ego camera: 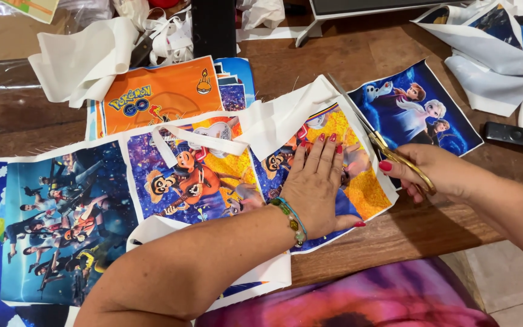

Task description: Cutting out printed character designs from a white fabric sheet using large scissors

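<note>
While the left hand (317,181) flattens the printed fabric (334,151), white scraps (83,60) clutter the table (346,54)

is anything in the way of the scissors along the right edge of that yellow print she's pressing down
Nothing visible blocks them. The scissors in the right hand lie along the right border of the yellow print. The left hand presses the print flat, its fingers left of the blades.
</note>
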